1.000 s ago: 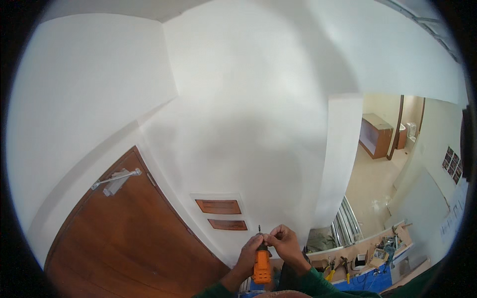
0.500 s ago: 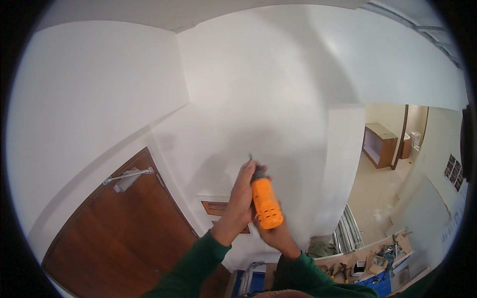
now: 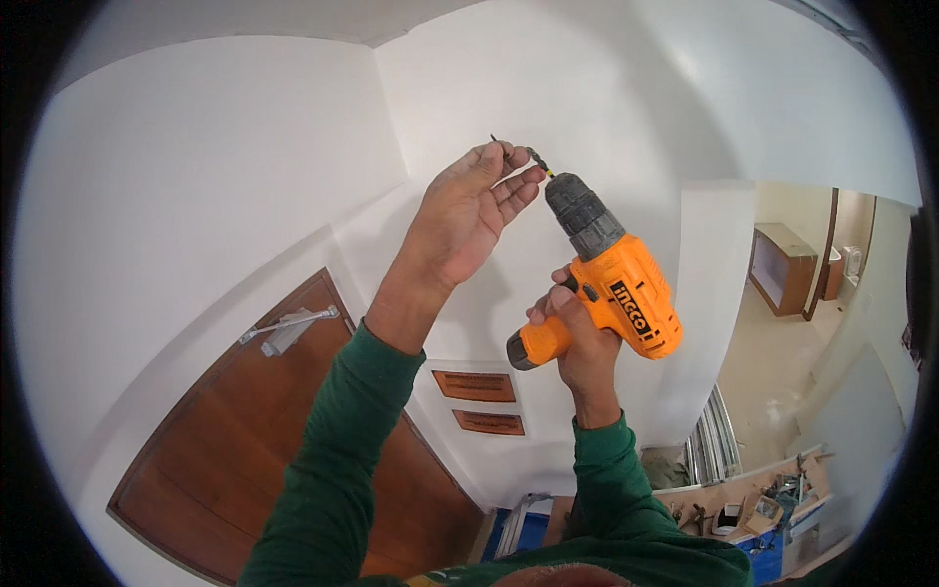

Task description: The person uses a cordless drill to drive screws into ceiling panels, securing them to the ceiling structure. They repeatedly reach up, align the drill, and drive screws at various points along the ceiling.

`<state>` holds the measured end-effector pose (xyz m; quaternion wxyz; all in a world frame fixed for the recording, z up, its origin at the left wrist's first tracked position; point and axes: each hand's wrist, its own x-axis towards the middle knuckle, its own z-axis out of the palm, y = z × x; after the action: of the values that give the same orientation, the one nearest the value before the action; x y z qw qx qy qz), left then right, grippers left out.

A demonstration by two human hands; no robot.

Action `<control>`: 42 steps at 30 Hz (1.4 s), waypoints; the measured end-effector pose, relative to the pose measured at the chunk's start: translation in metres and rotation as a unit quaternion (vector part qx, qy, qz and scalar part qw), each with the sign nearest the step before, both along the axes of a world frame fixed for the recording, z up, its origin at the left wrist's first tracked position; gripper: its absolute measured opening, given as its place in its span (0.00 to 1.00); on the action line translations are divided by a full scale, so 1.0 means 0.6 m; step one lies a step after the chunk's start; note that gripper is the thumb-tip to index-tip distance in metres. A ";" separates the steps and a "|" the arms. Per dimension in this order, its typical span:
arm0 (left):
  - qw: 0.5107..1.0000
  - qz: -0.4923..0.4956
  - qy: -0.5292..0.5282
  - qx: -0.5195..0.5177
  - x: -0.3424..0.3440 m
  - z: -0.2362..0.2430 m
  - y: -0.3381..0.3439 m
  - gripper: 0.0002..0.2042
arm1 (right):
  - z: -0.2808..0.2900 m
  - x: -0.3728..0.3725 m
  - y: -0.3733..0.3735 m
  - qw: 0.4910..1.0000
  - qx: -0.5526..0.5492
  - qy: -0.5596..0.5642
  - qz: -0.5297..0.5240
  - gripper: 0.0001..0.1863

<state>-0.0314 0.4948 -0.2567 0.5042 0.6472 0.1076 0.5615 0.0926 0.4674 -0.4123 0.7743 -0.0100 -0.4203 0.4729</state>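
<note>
Hands raised from waist level: left hand [image 3: 468, 210] pinches a screw [image 3: 501, 143] at the bit; right hand [image 3: 577, 333] grips the orange drill [image 3: 611, 284], ready for driving.

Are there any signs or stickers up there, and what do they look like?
Upper wall plaque: white wall right of the wooden door, brown rectangle.
Lower wall plaque: just beneath it, smaller brown rectangle.
Drill label: black patch on the orange drill held by the right hand.
</note>
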 end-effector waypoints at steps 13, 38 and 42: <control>0.998 0.054 -0.012 0.010 0.018 0.035 -0.045 0.11 | 0.026 -0.038 -0.025 0.998 -0.004 -0.051 -0.039 0.16; 0.975 0.101 0.136 0.146 0.094 0.302 0.196 0.13 | 0.273 -0.013 0.277 0.980 0.185 0.046 -0.052 0.11; 0.912 0.219 0.237 0.253 0.081 0.324 0.181 0.15 | 0.269 0.001 0.297 0.970 0.221 0.022 -0.099 0.12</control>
<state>0.0172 0.6033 -0.0621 0.1477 0.8272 0.2177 0.4965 0.0931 0.6455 -0.2507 0.8093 0.1306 -0.4943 0.2892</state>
